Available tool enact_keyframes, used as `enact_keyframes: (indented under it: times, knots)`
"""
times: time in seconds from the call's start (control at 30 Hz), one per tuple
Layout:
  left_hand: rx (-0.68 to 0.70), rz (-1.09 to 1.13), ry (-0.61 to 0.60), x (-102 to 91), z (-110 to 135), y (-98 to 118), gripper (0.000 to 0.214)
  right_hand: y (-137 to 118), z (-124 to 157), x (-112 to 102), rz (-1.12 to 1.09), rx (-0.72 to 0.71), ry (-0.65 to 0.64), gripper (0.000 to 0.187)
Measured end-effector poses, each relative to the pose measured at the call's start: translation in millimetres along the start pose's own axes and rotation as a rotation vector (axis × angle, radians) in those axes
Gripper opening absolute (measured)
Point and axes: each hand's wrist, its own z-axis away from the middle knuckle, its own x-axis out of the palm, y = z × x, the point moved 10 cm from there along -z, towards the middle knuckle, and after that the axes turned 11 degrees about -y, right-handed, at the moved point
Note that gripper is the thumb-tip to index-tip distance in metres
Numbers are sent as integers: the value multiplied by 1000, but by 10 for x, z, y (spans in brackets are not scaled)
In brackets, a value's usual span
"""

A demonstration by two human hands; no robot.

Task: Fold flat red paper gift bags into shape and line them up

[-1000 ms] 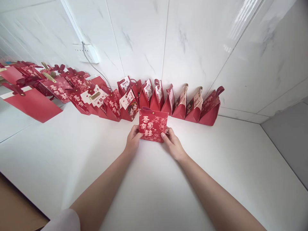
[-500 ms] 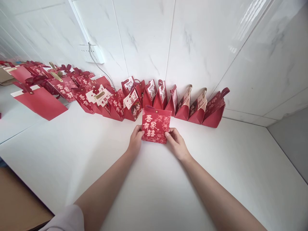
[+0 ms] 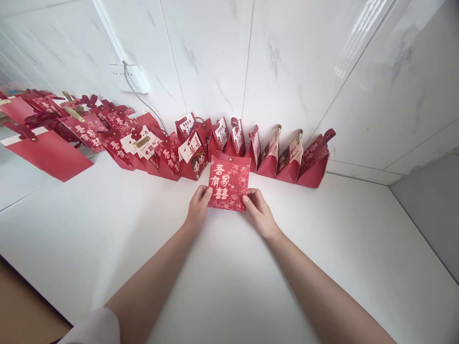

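Between my two hands is a red paper gift box (image 3: 229, 184) with pale Chinese characters, a floral print and a ribbon strap at its top edge. My left hand (image 3: 199, 203) grips its lower left side, thumb on the front. On the lower right side my right hand (image 3: 260, 212) pinches it the same way. The fingers behind the box are partly hidden. Just beyond it, a row of similar folded gift boxes stands along the wall, among them one with a cartoon couple (image 3: 193, 155) and a dark red one (image 3: 314, 161) at the right end.
More red boxes with ribbon bows crowd the left, including a plain red one (image 3: 50, 153). A socket strip (image 3: 129, 79) with a grey cable is on the marbled tile wall (image 3: 211, 52). The white table (image 3: 222, 286) reaches a grey panel (image 3: 430, 205) at right; cardboard (image 3: 25, 306) lies lower left.
The camera view has shifted slightly, so the row and wall appear further left. Both hands keep hold of the gift box, which looks nearly unmoved on the table.
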Motion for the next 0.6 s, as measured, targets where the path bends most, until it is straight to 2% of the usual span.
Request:
enact_keyframes:
  times: [0.13,0.2,0.4,0.47,0.53,0.6]
  knots:
    - [-13,-89,27,-20,27,41,39,-167,3,131,155,-97,-103,68]
    - [-11,-108,42,-29,35,39,40,-206,4,153,230,-147,-107,76]
    - [46,-77,72,-33,38,59,32,-238,78,38,349,-226,63,63]
    - [65,-102,91,-31,55,97,38,-318,132,57,411,-280,85,56]
    - [94,-95,23,57,62,142,49,-394,182,79,465,-320,100,47]
    - [141,-25,-103,202,77,195,62,-449,212,116,523,-340,91,41]
